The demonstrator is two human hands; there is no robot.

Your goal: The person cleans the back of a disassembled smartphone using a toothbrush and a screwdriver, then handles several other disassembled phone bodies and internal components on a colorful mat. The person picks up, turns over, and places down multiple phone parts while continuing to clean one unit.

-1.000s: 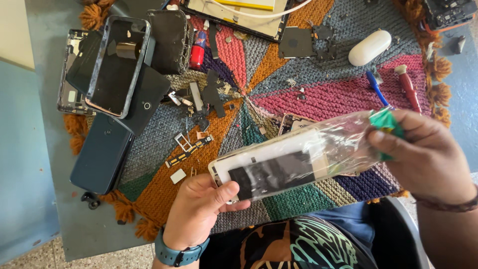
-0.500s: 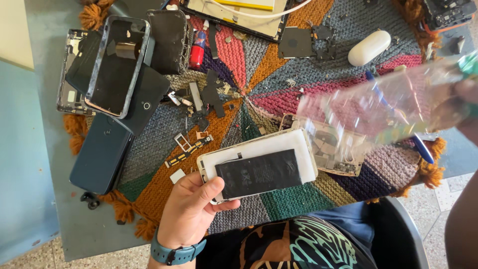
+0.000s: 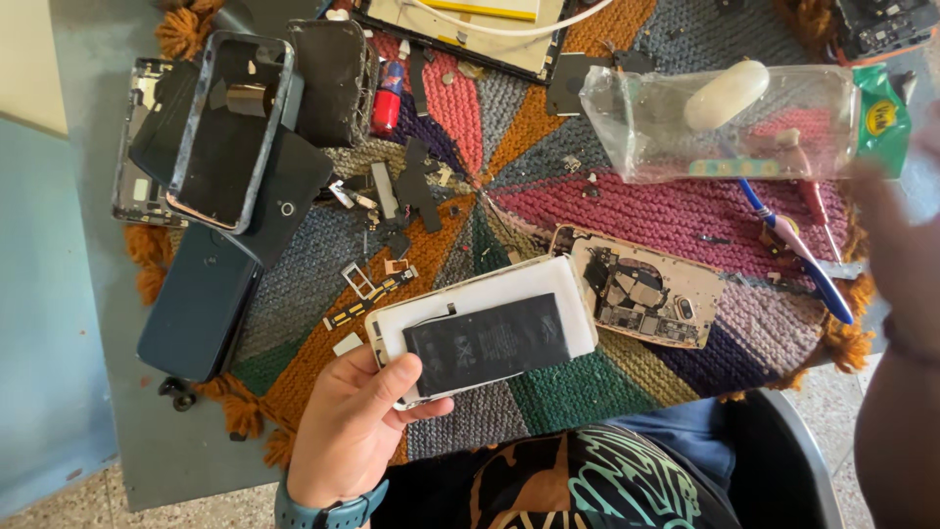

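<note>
Fingers (image 3: 411,377) and thumb of the left hand (image 3: 352,436) pinch the near end of a white rectangular phone panel with a black battery on its face (image 3: 485,338), held just above the multicoloured knitted round mat (image 3: 627,206). Just right of the panel lies an opened phone body with bare circuitry (image 3: 636,286). Beyond it rests a clear plastic bag with a green header (image 3: 744,122). Well left of the panel sits a dark blue phone (image 3: 201,299). The right hand (image 3: 906,255) is blurred at the frame edge; its fingers' state cannot be told
</note>
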